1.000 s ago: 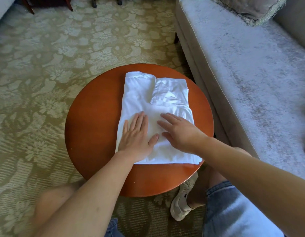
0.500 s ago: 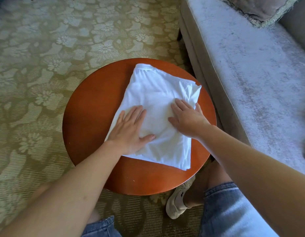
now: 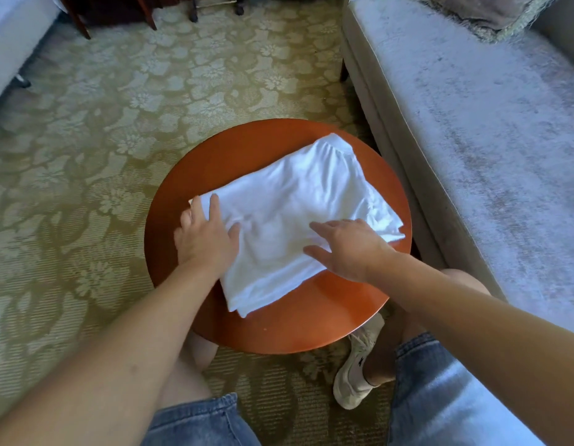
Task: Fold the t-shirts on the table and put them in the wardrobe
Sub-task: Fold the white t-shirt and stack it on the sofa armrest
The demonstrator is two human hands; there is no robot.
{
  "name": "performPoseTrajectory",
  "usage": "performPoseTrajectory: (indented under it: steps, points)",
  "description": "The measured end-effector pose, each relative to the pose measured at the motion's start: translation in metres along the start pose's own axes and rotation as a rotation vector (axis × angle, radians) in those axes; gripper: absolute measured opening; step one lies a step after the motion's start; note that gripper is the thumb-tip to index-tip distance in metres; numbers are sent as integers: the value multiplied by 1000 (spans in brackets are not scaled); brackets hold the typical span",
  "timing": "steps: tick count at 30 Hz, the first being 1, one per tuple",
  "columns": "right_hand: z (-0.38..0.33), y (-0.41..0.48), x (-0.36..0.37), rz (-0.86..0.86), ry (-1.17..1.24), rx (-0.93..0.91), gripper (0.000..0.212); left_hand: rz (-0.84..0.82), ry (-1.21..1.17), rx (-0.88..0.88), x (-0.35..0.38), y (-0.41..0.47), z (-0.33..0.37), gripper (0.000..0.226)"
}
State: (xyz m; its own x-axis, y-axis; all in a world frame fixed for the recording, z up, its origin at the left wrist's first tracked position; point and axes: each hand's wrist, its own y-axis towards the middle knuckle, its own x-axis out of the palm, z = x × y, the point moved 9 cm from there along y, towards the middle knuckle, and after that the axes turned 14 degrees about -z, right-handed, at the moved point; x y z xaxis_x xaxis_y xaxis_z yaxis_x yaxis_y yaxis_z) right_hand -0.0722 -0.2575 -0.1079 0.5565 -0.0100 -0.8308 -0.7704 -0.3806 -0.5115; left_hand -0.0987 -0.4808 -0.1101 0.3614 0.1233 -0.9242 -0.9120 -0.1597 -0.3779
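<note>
T-shirt (image 3: 298,220) folded on table (image 3: 311,326), hands flat on it.

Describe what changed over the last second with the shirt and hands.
The folded white t-shirt turned clockwise under both hands and now lies diagonally on the round table. The left hand slid to its left corner, the right hand to its near right edge. Unchanged: both hands flat on it, gripping nothing.

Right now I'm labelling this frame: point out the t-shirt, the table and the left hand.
t-shirt (image 3: 295,210): head view, cloth's middle.
table (image 3: 311,326): head view, bare near edge.
left hand (image 3: 205,243): head view, back of hand.
</note>
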Motion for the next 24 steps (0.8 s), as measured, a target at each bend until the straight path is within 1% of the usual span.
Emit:
performPoseTrajectory:
  steps: [2,4,6,9,11,13,15,17,19,22,24]
  points:
    - [-2,-4,-1,-14,36,-26,61,-100,-146,-71,14,-12,1,78]
    - [1,-7,-1,1,4,-30,58,-182,-227,-130,27,-20,3,89]
    - [5,-9,3,13,-15,-20,55,-225,-229,-151,36,-22,8,97]
    - [10,-7,6,8,-34,13,50,-260,-225,-121,49,-16,12,102]
    - [15,1,-3,44,-22,73,48,-261,-213,-79,55,-9,9,103]
    - [21,12,-16,109,4,150,45,-237,-182,-34,56,-1,3,105]
    - [28,25,-24,133,33,209,44,-207,-155,-8,53,6,-1,107]
    - [30,40,-22,100,99,229,48,-178,-147,6,48,12,-3,107]
    - [30,56,-21,101,132,242,51,-153,-148,32,42,19,-1,106]
    - [43,71,-17,136,176,327,55,-145,-150,81,35,26,3,102]
    - [59,69,-13,201,231,410,59,-120,-201,87,31,28,1,104]
